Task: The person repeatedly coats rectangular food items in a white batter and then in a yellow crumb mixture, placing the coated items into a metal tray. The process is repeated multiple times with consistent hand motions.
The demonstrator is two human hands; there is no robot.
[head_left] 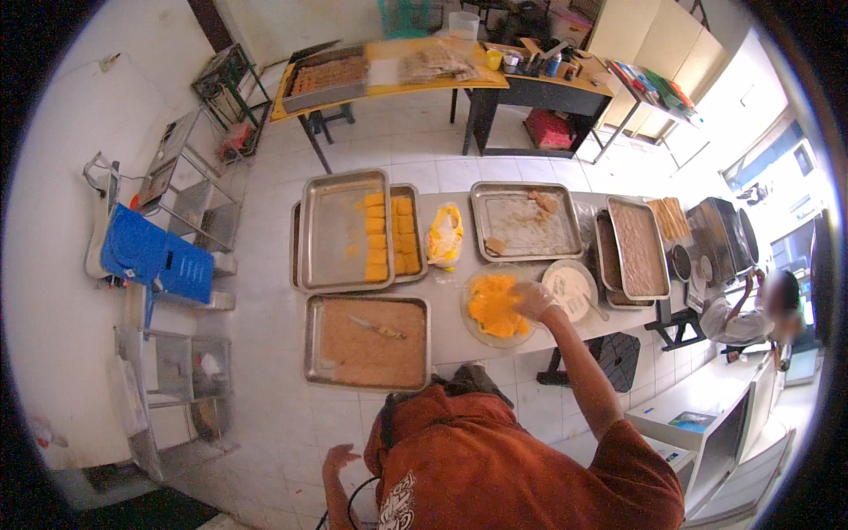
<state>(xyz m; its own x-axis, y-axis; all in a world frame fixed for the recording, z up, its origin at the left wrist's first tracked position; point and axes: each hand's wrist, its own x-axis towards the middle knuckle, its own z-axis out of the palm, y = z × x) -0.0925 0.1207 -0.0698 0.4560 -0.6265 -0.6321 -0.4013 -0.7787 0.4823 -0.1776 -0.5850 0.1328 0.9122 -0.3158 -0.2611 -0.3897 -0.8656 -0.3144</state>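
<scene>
My right hand (535, 301), blurred and seemingly in a clear plastic glove, is at the right side of a shallow glass bowl (472, 331). Bright orange crumbs (493, 308) fill that bowl; the fingertips cannot be made out. To the right of the hand lies a plate of white powder (566, 285), a spoon (599, 308) at its rim. My left hand (341, 457) hangs beside my body, away from the table, holding nothing visible. A knife (377, 326) rests on a flat brown slab (371, 358) inside a metal tray (432, 344) at the table's near left.
Overlapping metal trays (331, 199) with orange cut pieces (375, 238) stand back left. Beside them sits a yellow-white plastic bag (445, 238). Another tray (523, 228) holds brown scraps. Stacked trays (639, 255) are farther right, near a seated person (735, 318). A black stool (606, 361) stands below.
</scene>
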